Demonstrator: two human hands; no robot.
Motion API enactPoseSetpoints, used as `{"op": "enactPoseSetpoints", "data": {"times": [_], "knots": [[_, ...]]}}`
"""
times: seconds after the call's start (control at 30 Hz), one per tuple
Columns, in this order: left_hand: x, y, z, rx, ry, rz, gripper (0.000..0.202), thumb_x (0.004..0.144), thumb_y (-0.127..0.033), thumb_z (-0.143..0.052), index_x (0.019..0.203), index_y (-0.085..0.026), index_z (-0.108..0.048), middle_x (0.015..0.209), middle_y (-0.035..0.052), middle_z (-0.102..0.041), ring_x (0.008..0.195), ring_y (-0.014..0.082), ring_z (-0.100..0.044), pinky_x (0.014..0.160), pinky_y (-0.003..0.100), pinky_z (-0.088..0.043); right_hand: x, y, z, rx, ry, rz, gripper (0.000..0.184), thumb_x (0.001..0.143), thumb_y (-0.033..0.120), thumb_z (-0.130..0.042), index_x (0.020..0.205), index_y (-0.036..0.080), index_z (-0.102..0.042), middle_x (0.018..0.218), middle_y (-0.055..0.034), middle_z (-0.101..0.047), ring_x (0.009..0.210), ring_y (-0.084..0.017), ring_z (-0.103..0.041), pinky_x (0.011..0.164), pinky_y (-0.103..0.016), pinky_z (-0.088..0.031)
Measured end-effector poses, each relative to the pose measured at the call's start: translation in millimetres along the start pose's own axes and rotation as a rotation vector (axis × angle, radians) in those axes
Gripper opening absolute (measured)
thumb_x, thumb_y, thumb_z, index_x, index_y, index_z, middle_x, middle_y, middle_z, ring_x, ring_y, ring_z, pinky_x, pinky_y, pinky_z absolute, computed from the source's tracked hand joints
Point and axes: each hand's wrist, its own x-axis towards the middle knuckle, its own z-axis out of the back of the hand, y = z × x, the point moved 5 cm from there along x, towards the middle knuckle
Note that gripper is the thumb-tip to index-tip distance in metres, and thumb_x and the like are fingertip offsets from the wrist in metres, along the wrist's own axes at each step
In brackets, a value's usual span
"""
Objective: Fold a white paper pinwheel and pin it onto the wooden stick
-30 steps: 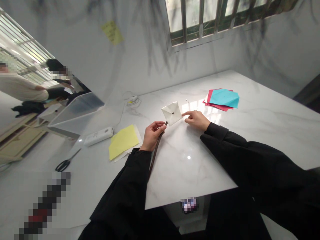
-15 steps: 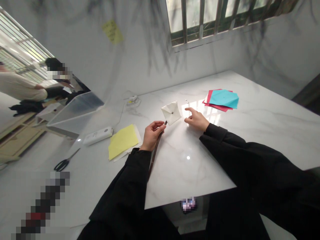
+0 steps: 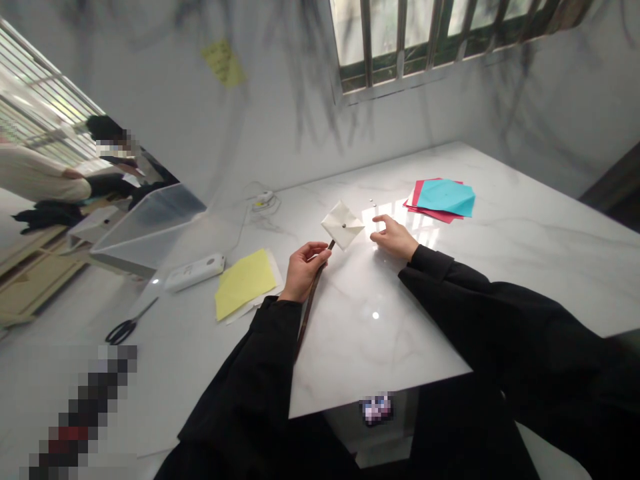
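Note:
My left hand (image 3: 304, 269) is closed around a thin dark stick (image 3: 311, 301) that runs back under my forearm. A white paper pinwheel (image 3: 343, 225), pinned at its centre, sits at the stick's top end. My right hand (image 3: 395, 237) hovers just right of the pinwheel with the index finger and thumb stretched out towards it, a small gap away, and holds nothing. Both arms wear black sleeves over a white marble table (image 3: 500, 260).
Yellow paper (image 3: 245, 285) on white sheets lies left of my left hand. Red and cyan sheets (image 3: 440, 198) lie at the far right. A white power strip (image 3: 195, 272), black scissors (image 3: 127, 326) and a clear plastic bin (image 3: 150, 227) stand at the left. Two people sit beyond.
The pinwheel has turned so that its corners point differently. My right hand has drawn slightly back from it, with the fingers spread more.

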Motion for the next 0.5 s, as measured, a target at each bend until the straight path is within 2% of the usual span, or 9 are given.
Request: {"op": "enactPoseSetpoints", "data": {"times": [0.07, 0.13, 0.2, 0.23, 0.27, 0.33, 0.5], "knots": [[-0.2, 0.8, 0.3, 0.007, 0.005, -0.006, 0.046, 0.064, -0.045, -0.099, 0.093, -0.018, -0.077, 0.076, -0.0007, -0.069, 0.063, 0.0091, -0.058, 0.064, 0.023, -0.046, -1.0, 5.0, 1.0, -0.033, 0.045, 0.069, 0.061, 0.084, 0.022, -0.062, 0.144, 0.011, -0.065, 0.073, -0.0001, -0.068, 0.075, -0.020, -0.061, 0.077, -0.029, -0.042], [-0.1, 1.9, 0.8, 0.005, 0.008, -0.012, 0.045, 0.065, -0.045, -0.099, 0.094, -0.018, -0.078, 0.076, -0.0006, -0.069, 0.063, 0.0088, -0.057, 0.064, 0.023, -0.045, -3.9, 10.9, -8.4, -0.087, 0.285, 0.176, 0.042, 0.083, 0.025, -0.060, 0.118, 0.013, -0.080, 0.062, 0.0023, -0.059, 0.065, -0.018, -0.053, 0.069, -0.029, -0.038], [0.2, 3.1, 1.3, -0.001, 0.008, -0.013, 0.045, 0.065, -0.045, -0.099, 0.094, -0.018, -0.078, 0.077, -0.0006, -0.069, 0.063, 0.0085, -0.057, 0.064, 0.023, -0.045, -9.4, 13.1, -20.1, -0.100, 0.558, 0.255, 0.029, 0.082, 0.029, -0.059, 0.089, 0.015, -0.082, 0.055, 0.0029, -0.052, 0.057, -0.014, -0.044, 0.062, -0.030, -0.032], [0.5, 3.6, 1.5, -0.003, 0.007, -0.013, 0.045, 0.065, -0.045, -0.099, 0.094, -0.018, -0.078, 0.076, -0.0006, -0.069, 0.063, 0.0084, -0.057, 0.063, 0.023, -0.045, -10.8, 12.8, -23.3, -0.090, 0.626, 0.271, 0.028, 0.083, 0.031, -0.058, 0.082, 0.015, -0.081, 0.054, 0.0031, -0.050, 0.055, -0.013, -0.040, 0.060, -0.030, -0.030], [0.7, 3.9, 1.7, -0.005, 0.006, -0.013, 0.045, 0.065, -0.045, -0.099, 0.094, -0.018, -0.078, 0.076, -0.0007, -0.069, 0.062, 0.0083, -0.056, 0.063, 0.023, -0.045, -10.4, 12.1, -24.7, -0.075, 0.633, 0.278, 0.029, 0.083, 0.031, -0.056, 0.079, 0.015, -0.080, 0.054, 0.0033, -0.049, 0.054, -0.013, -0.038, 0.059, -0.030, -0.028], [1.2, 4.2, 1.7, -0.006, 0.004, -0.012, 0.045, 0.065, -0.045, -0.099, 0.094, -0.018, -0.078, 0.075, -0.0008, -0.069, 0.061, 0.0083, -0.056, 0.062, 0.023, -0.045, -7.3, 9.8, -25.0, -0.064, 0.564, 0.283, 0.030, 0.083, 0.031, -0.055, 0.077, 0.015, -0.079, 0.055, 0.0032, -0.051, 0.054, -0.012, -0.037, 0.059, -0.030, -0.027], [2.2, 2.1, 0.5, -0.059, -0.006, 0.008, 0.045, 0.063, -0.042, -0.101, 0.092, -0.017, -0.078, 0.074, -0.0007, -0.069, 0.062, 0.0079, -0.057, 0.061, 0.022, -0.046, -5.4, 7.0, -27.5, -0.074, 0.476, 0.302, 0.028, 0.083, 0.029, -0.057, 0.079, 0.015, -0.080, 0.063, 0.0007, -0.062, 0.061, -0.013, -0.046, 0.064, -0.029, -0.032]]}}
